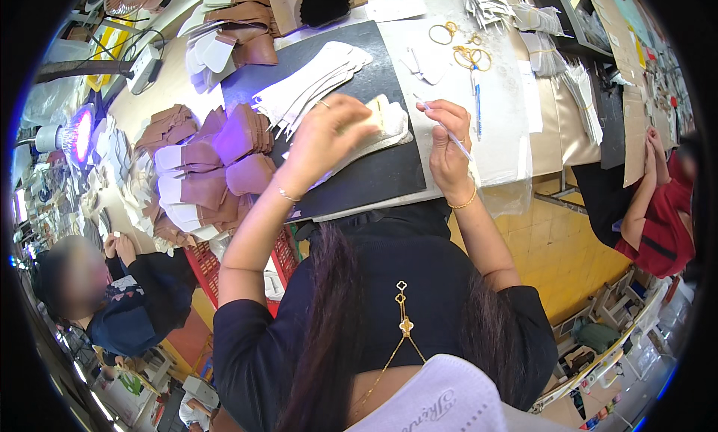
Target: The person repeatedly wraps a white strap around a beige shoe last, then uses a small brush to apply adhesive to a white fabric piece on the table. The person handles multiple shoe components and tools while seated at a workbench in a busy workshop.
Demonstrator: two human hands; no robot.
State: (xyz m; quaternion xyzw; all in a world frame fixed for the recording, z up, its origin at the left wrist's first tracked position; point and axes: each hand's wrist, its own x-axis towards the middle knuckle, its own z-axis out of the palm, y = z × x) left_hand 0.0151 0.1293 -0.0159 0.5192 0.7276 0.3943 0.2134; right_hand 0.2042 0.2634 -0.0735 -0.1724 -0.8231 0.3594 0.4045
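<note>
My left hand (pixel 329 137) is over a stack of white cut pieces (pixel 393 129) on the black mat (pixel 344 185). Its fingers are smeared by motion, so whether they grip a piece is unclear. Closed around a slim white pen-like tool (pixel 458 142) is my right hand (pixel 446 152), just right of that stack; the tool's tip points up and left. Farther back on the mat, more long white pieces (pixel 321 77) lie fanned out. Piles of brown and white pieces (pixel 250 137) sit left of my left hand.
Gold-coloured rings (pixel 471 57) and a blue pen (pixel 478 107) lie on the white sheet to the right. Bundles of white strips (pixel 583 99) line the right side. A lit lamp (pixel 75 137) stands at the left. One person sits at each side; a red crate (pixel 206 271) is below the table edge.
</note>
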